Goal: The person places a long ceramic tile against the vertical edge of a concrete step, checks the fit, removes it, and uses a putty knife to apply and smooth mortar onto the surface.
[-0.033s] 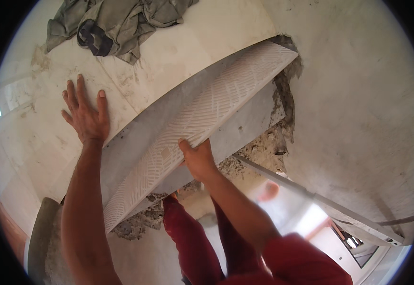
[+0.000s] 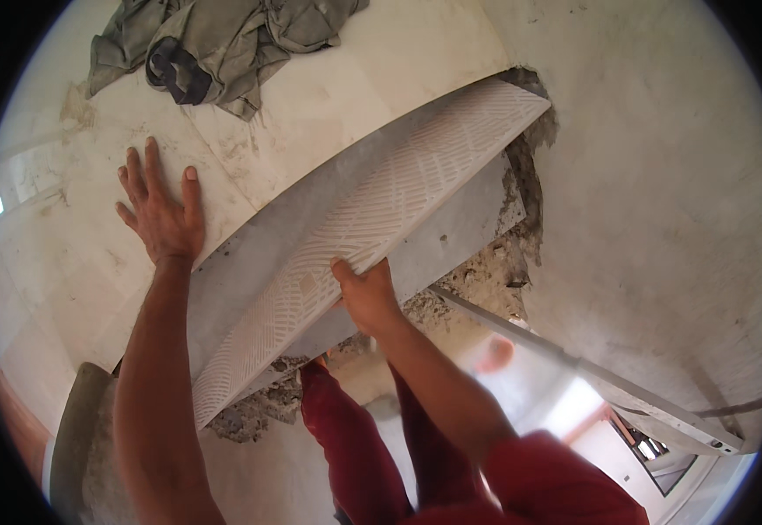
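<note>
My right hand (image 2: 370, 296) grips the near edge of a long, narrow tile (image 2: 407, 179), thumb on top and fingers hidden below. The tile's upward face is pale with a ridged, light pinkish-white line pattern. It lies tilted, slanting from the lower left to the upper right, its far right end close to the broken wall edge. Under and behind it, smooth grey surfaces (image 2: 477, 206) show. My left hand (image 2: 162, 214) rests flat, fingers spread, on the cream tiled surface (image 2: 381, 74) beyond the tile, holding nothing.
A crumpled grey-green cloth (image 2: 223, 52) lies at the far left. Rough broken mortar (image 2: 486, 271) borders the grey step. A plastered wall (image 2: 661, 192) rises on the right. A long straight metal bar (image 2: 530, 341) slants down along it. My red-clad legs (image 2: 355, 446) are below.
</note>
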Demonstrator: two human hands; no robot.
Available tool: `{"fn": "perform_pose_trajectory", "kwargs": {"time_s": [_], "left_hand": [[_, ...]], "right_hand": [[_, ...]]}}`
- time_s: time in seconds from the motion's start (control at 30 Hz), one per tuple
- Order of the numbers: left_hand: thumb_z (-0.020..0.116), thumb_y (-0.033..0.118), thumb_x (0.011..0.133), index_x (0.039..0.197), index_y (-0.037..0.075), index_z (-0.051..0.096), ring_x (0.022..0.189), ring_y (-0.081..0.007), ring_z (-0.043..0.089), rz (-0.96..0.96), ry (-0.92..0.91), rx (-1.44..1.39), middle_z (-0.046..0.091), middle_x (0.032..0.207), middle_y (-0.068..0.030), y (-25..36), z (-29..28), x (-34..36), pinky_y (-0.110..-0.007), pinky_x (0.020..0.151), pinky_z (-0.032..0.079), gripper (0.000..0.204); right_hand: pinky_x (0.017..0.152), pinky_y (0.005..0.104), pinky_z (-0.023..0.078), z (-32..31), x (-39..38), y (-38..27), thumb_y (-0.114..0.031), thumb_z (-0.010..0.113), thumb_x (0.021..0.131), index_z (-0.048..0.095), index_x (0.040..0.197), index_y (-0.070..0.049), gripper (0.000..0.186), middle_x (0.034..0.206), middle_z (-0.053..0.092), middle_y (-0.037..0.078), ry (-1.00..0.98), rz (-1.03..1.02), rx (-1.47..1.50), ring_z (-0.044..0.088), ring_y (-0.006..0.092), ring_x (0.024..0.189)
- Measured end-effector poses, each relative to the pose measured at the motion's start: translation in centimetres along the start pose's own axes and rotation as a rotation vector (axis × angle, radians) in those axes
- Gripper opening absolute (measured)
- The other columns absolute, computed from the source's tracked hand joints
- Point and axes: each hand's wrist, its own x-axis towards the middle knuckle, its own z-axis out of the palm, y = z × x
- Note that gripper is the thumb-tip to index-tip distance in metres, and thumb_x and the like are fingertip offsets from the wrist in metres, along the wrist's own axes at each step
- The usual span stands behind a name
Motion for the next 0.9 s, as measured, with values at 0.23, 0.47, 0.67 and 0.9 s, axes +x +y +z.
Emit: {"fn": "perform_pose_trajectory", "kwargs": {"time_s": [0.23, 0.47, 0.67, 0.9], "left_hand": [[0.050, 0.059, 0.103, 0.166, 0.029, 0.030, 0.162, -0.0349, 0.014, -0.014, -0.021, 0.009, 0.020, 0.174, -0.0087, -0.1, -0.2, -0.3, -0.069, 0.126, 0.007, 0.073], [0.050, 0.060, 0.104, 0.166, 0.028, 0.030, 0.162, -0.0358, 0.015, 0.005, 0.006, 0.010, 0.021, 0.174, -0.0110, -0.2, -0.1, -0.3, -0.070, 0.125, 0.008, 0.073], [0.043, 0.068, 0.103, 0.166, 0.028, 0.029, 0.161, -0.0353, 0.016, 0.029, 0.033, 0.014, 0.023, 0.172, -0.0115, -0.6, 0.6, -0.2, -0.068, 0.127, 0.008, 0.076], [0.042, 0.067, 0.104, 0.165, 0.029, 0.034, 0.161, -0.0346, 0.018, -0.004, 0.066, -0.006, 0.025, 0.173, -0.0122, -0.4, 0.2, -0.3, -0.064, 0.128, 0.010, 0.073]], "right_hand": [[0.074, 0.0315, 0.064, -0.2, -2.4, -0.6, -0.005, 0.059, 0.103, 0.040, 0.143, 0.009, 0.046, 0.126, 0.062, 0.019, 0.036, 0.011, 0.034, 0.068, 0.0218, 0.106], [0.064, 0.0307, 0.062, -0.3, -4.2, -0.9, -0.005, 0.061, 0.100, 0.048, 0.137, 0.005, 0.040, 0.117, 0.065, 0.015, 0.028, 0.002, -0.022, 0.069, 0.0186, 0.093], [0.059, 0.0307, 0.062, 0.0, -5.5, -1.1, -0.004, 0.061, 0.099, 0.051, 0.133, 0.006, 0.037, 0.111, 0.066, 0.014, 0.000, -0.096, -0.031, 0.069, 0.0169, 0.083], [0.065, 0.0366, 0.068, -0.1, -8.5, -2.9, -0.003, 0.061, 0.100, 0.050, 0.134, 0.008, 0.037, 0.119, 0.065, 0.018, -0.019, -0.097, -0.034, 0.073, 0.0236, 0.097]]}}
